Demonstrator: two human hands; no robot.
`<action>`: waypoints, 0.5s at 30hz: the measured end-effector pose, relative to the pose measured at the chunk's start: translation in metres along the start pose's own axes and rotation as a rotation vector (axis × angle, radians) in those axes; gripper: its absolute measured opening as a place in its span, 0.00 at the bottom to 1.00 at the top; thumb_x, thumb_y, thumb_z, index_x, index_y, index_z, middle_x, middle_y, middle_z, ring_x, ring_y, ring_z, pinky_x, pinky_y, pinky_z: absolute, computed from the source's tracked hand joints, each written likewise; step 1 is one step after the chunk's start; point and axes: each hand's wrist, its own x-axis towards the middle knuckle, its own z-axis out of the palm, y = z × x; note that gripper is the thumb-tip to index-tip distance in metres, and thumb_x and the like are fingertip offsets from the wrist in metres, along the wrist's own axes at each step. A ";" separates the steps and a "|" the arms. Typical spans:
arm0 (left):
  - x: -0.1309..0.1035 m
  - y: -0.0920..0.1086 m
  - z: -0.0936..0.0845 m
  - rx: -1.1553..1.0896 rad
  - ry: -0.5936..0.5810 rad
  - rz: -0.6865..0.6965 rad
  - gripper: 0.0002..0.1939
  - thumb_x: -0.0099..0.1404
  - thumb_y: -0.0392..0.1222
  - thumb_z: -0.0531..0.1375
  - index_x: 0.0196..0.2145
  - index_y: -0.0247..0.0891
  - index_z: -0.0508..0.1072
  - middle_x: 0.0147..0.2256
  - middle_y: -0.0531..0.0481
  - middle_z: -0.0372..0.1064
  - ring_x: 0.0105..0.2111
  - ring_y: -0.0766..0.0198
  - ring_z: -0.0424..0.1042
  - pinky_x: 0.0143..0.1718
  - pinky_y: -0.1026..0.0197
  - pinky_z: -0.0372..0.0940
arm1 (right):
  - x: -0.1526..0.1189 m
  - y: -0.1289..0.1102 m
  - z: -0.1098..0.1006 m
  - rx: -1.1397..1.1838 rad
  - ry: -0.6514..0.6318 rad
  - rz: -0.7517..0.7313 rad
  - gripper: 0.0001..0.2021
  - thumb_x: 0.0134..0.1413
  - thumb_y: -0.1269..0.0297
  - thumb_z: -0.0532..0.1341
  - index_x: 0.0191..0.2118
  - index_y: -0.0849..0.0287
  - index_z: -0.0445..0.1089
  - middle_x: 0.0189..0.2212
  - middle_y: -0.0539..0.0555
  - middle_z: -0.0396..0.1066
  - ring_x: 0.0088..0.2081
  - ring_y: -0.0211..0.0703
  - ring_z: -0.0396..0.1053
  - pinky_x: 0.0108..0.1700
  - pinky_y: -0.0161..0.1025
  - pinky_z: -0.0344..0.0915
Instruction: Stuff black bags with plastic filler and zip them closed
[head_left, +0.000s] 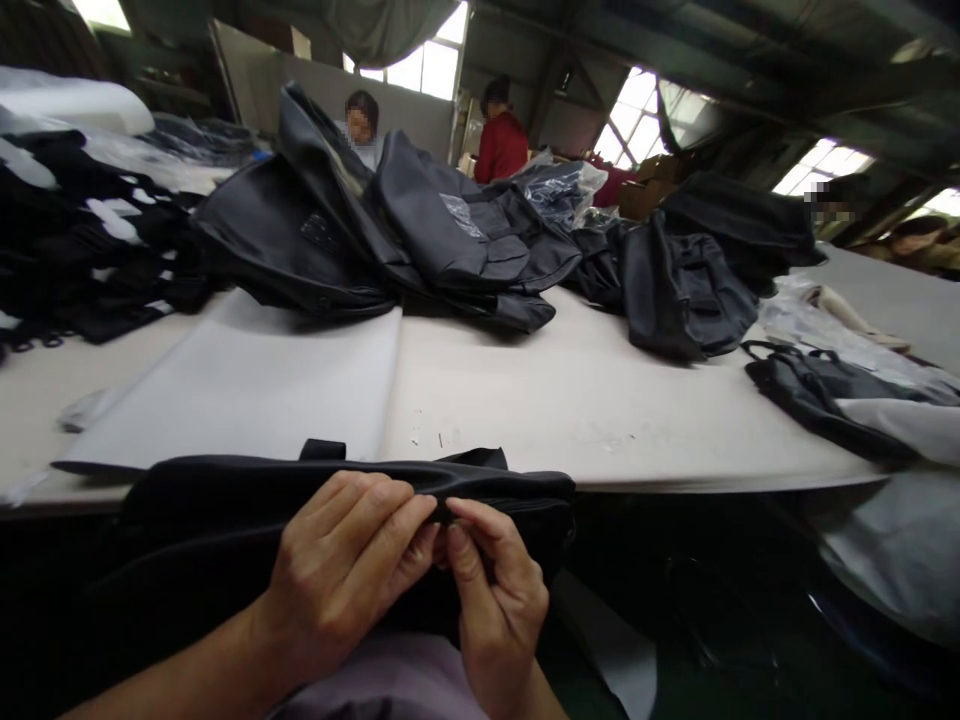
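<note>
A black bag (232, 490) of smooth, leather-like material lies across my lap against the front edge of the table. Two short black strap pieces stick up from its far side. My left hand (345, 565) is closed in a pinch at the bag's near side. Fingertip to fingertip with it, my right hand (495, 590) pinches as well. Between the fingertips shows a small dark bit, too small and dark to name. The lower part of the bag is lost in shadow.
Black bags (465, 230) are heaped along the back of the pale table (495, 390), more at right (690, 280). Black straps (97, 240) pile up at far left. A white sheet (300, 370) lies before them. Several people are beyond, one in a red top (504, 145).
</note>
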 end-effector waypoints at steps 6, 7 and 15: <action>0.002 0.009 -0.013 0.051 0.113 -0.222 0.08 0.62 0.23 0.63 0.38 0.30 0.73 0.32 0.48 0.71 0.35 0.64 0.69 0.40 0.58 0.66 | -0.003 -0.005 -0.008 -0.085 0.172 0.151 0.13 0.62 0.62 0.63 0.51 0.58 0.75 0.24 0.49 0.73 0.21 0.34 0.67 0.24 0.30 0.68; 0.001 0.007 -0.019 0.087 0.130 -0.270 0.07 0.63 0.24 0.63 0.37 0.32 0.73 0.32 0.50 0.70 0.35 0.64 0.69 0.40 0.58 0.66 | 0.001 -0.005 -0.012 -0.086 0.225 0.222 0.14 0.61 0.60 0.64 0.50 0.60 0.75 0.22 0.49 0.71 0.20 0.34 0.65 0.23 0.30 0.66; -0.089 -0.046 -0.089 0.298 0.130 -0.902 0.14 0.65 0.54 0.63 0.30 0.41 0.73 0.33 0.57 0.73 0.28 0.68 0.72 0.29 0.66 0.67 | 0.019 0.057 -0.095 -0.124 0.419 0.582 0.28 0.46 0.52 0.71 0.51 0.63 0.75 0.21 0.49 0.68 0.19 0.33 0.58 0.18 0.29 0.57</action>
